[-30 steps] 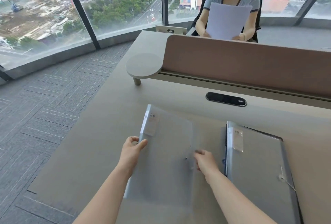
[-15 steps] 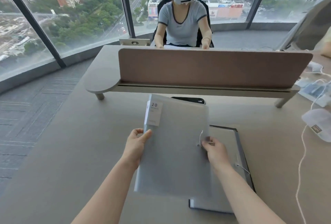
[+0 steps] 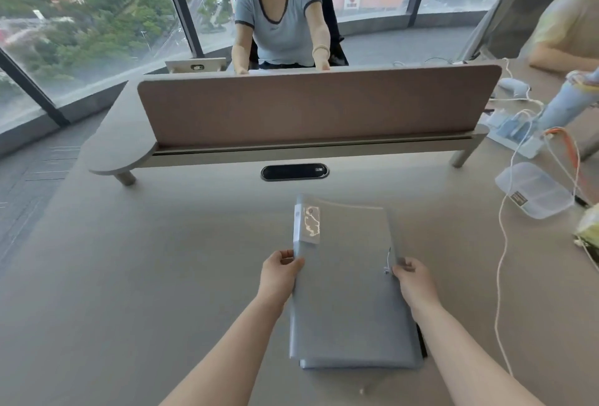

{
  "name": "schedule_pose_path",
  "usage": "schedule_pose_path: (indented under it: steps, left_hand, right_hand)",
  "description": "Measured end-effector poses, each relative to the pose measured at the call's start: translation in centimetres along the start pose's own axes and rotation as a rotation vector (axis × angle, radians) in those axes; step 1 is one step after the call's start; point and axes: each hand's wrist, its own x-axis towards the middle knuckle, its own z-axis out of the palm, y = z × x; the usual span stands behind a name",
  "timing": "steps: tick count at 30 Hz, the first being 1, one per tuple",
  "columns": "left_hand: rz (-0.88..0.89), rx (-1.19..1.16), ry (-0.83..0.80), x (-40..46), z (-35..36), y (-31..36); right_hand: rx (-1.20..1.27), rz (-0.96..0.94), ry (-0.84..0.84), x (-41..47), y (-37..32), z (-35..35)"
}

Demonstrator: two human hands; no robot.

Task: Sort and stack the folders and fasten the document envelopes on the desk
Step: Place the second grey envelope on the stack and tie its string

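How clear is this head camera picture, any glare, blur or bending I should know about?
Head view: daylight from the windows gives soft, even light with faint shadows on the desk; glare washes out the label on the top folder, so its print is unreadable; wide-angle distortion bows the divider panel and window frames; edges look soft; left hand and right hand are fairly sharp.

Translucent grey folder (image 3: 346, 292), beige desk (image 3: 146, 276)
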Motion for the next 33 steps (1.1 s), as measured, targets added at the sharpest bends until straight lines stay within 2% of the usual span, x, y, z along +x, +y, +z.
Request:
schedule_pose_path:
  steps: [13,19,25,28,33]
  left_hand:
    - [-0.002,0.249,0.111,0.0,2.1,-2.4]
    - [-0.023,0.283,0.114,-0.1,2.3,-2.7]
    - [-0.104,0.146,0.044,0.0,2.3,-3.9]
    - [-0.073,0.134,0.012,-0.3,2.6,-4.2]
    - [-0.021,0.145,0.075,-0.3,2.9,-5.1]
  right_hand:
    - [-0.292,-0.021,-0.030,1.9,1.5,-0.7]
    - [-0.331,-0.017,0.017,2.6,1.9,-0.6]
    - [-0.396,0.050,0.035,2.8,1.7,-1.0]
    - [-0.353,0.083,0.014,3.0,1.6,-1.3]
    - [-0.203,0.184,-0.019,5.7,3.8,-1.4]
